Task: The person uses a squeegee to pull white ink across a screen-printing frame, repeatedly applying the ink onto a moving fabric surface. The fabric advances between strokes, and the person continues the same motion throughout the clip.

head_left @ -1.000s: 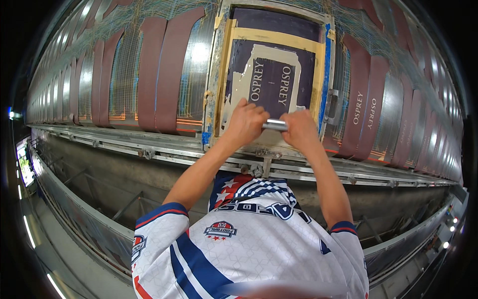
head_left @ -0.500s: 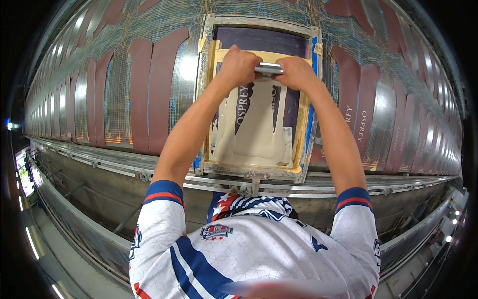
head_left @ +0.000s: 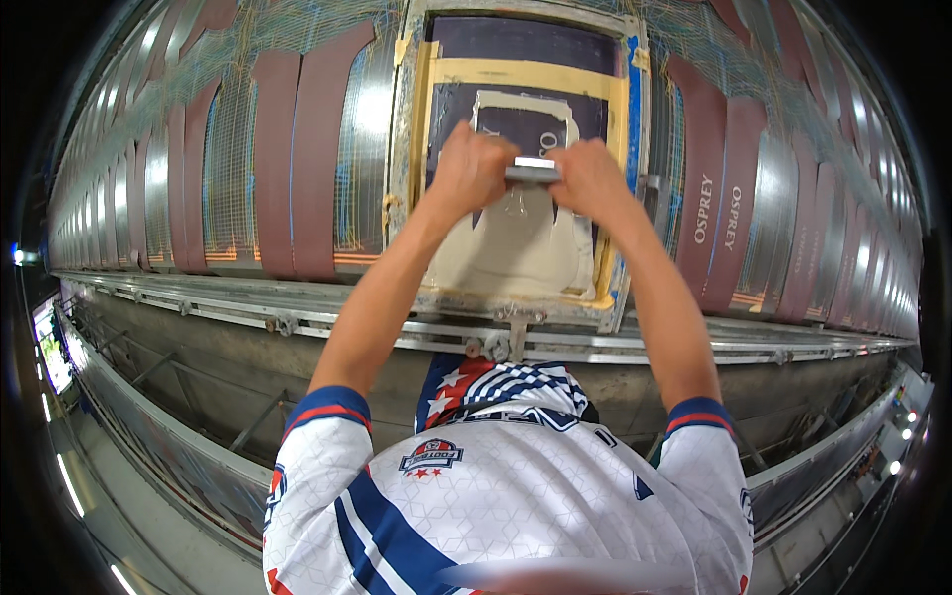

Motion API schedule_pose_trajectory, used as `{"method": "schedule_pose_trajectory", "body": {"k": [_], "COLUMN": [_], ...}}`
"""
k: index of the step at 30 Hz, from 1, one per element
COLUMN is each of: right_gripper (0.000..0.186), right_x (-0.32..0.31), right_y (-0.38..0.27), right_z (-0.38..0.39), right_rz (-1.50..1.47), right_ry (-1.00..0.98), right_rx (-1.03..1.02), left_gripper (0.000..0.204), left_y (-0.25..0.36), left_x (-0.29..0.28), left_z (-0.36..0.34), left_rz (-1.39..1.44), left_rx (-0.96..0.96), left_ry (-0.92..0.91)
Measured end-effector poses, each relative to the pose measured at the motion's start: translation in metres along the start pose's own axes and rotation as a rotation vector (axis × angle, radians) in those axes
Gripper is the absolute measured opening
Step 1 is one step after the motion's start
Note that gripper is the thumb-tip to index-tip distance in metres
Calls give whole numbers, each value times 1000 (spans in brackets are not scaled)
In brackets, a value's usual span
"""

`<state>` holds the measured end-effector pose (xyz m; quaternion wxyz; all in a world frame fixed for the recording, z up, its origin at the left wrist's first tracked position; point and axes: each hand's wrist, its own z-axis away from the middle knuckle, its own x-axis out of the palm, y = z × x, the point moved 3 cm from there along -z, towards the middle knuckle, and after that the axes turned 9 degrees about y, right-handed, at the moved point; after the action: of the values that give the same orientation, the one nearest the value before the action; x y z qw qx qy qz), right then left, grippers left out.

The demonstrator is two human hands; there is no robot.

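Observation:
In the head view my left hand (head_left: 474, 171) and my right hand (head_left: 585, 177) are closed on the two ends of a short silver squeegee (head_left: 532, 169). It crosses a screen-printing screen (head_left: 521, 43) in a worn metal frame edged with yellow and blue tape. Cream ink (head_left: 511, 253) covers much of the lower screen below the squeegee. Above my hands, a dark purple patch with pale lettering shows inside a cream border, partly hidden by my fingers.
Rows of maroon cut panels (head_left: 317, 169), some with pale printing, lie on the long metal table (head_left: 372, 109) either side of the screen. A metal rail (head_left: 248, 302) runs along the near edge. Below it are a grey trough and metal struts (head_left: 178, 352).
The squeegee first went from the screen's near end to its upper part, then came partway back toward me, both hands gripping it. Cream ink now covers much more of the lower screen.

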<state>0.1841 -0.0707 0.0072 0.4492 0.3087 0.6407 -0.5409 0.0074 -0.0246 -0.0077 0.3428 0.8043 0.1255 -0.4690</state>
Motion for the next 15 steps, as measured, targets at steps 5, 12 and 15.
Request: {"method": "schedule_pose_trajectory", "body": {"k": [5, 12, 15], "right_gripper": [33, 47, 39], "right_x": [17, -33, -8], "right_y": [-57, 53, 123], "right_z": [97, 97, 112], "right_rz": [-25, 56, -149], "right_ry": [-179, 643, 644], "right_rx": [97, 528, 996], "left_gripper": [24, 31, 29], "left_y": [64, 80, 75], "left_x": [-11, -27, -22], "left_z": [99, 97, 101], "left_rz": [-1, 12, -11], "left_rx": [-54, -59, -64], "left_ry": [-17, 45, 2]}}
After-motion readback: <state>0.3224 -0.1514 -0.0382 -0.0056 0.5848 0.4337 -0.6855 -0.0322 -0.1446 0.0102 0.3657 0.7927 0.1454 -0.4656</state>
